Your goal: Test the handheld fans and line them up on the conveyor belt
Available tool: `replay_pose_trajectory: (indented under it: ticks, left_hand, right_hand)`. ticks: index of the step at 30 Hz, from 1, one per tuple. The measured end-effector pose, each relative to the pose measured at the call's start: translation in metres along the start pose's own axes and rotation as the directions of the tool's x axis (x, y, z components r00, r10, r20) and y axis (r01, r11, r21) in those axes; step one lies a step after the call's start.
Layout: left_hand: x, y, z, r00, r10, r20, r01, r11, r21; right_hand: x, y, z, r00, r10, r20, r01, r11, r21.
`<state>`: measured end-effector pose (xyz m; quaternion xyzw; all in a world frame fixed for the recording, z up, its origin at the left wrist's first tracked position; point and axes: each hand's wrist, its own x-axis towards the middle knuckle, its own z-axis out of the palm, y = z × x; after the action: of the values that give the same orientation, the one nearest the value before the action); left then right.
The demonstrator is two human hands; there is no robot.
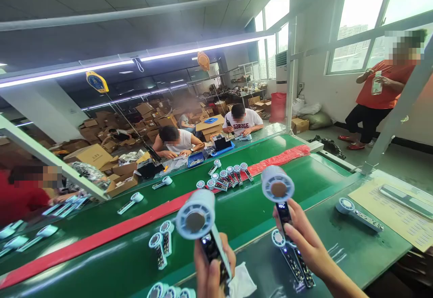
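My left hand [216, 266] is closed around the handle of a light blue handheld fan [199, 212], its round head upright and facing me. The handle is uncovered, with a small lit display and circuit parts showing. My right hand [306, 232] grips a second handheld fan [277, 184] by its handle, thumb on the front below a display with lit digits. Beneath the right hand, uncovered fans [287, 259] lie side by side on the green worktop, partly hidden by it. A crumpled white cloth or tissue [242, 281] lies beside my left hand.
A green conveyor belt [237, 214] with a red strip [135, 223] carries several more fans. On the right are a single fan [358, 214] and a sheet of labels [402, 216]. Co-workers sit across the belt; one person [385, 86] stands by the window. A metal post [399, 104] rises at right.
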<state>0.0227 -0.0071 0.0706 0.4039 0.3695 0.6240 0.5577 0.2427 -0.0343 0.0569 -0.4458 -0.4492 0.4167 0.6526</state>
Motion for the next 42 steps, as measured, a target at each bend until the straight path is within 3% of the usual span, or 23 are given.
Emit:
replay_pose_trajectory:
  ticks: [2,4,9,16,20,29,34,42]
  left_hand:
    - [0.005,-0.018,0.016,0.999,-0.013,0.041,0.016,0.997,-0.079]
    - [0.01,-0.035,0.027,0.997,-0.036,0.07,0.044,0.993,-0.112]
    - [0.017,-0.057,0.028,0.992,-0.102,0.079,0.099,0.994,0.051]
    - [0.017,-0.055,0.028,0.985,-0.131,0.116,0.124,0.99,0.063]
    - [0.018,-0.052,0.031,0.994,-0.102,0.034,0.101,0.994,0.031]
    - [0.018,-0.051,0.033,0.987,-0.133,0.086,0.13,0.99,0.047]
    - [0.014,-0.048,0.038,0.991,-0.13,0.028,0.129,0.991,0.043]
    - [0.015,-0.048,0.036,0.985,-0.162,0.061,0.16,0.987,0.032]
  right_hand:
    - [0.015,0.013,0.017,0.986,0.14,0.088,-0.154,0.973,0.173]
    - [0.021,0.024,0.03,0.968,0.235,0.087,-0.25,0.93,0.27]
    - [0.015,0.043,0.04,0.955,0.286,0.074,-0.296,0.93,0.218]
    - [0.013,0.042,0.043,0.953,0.251,0.168,-0.279,0.944,0.174]
    - [0.016,0.039,0.042,0.925,0.318,0.207,-0.357,0.914,0.19]
    - [0.02,0.036,0.036,0.894,0.356,0.273,-0.424,0.868,0.257]
    - [0.017,0.049,0.037,0.905,0.357,0.231,-0.417,0.853,0.313]
    - [0.018,0.048,0.041,0.926,0.321,0.199,-0.366,0.892,0.264]
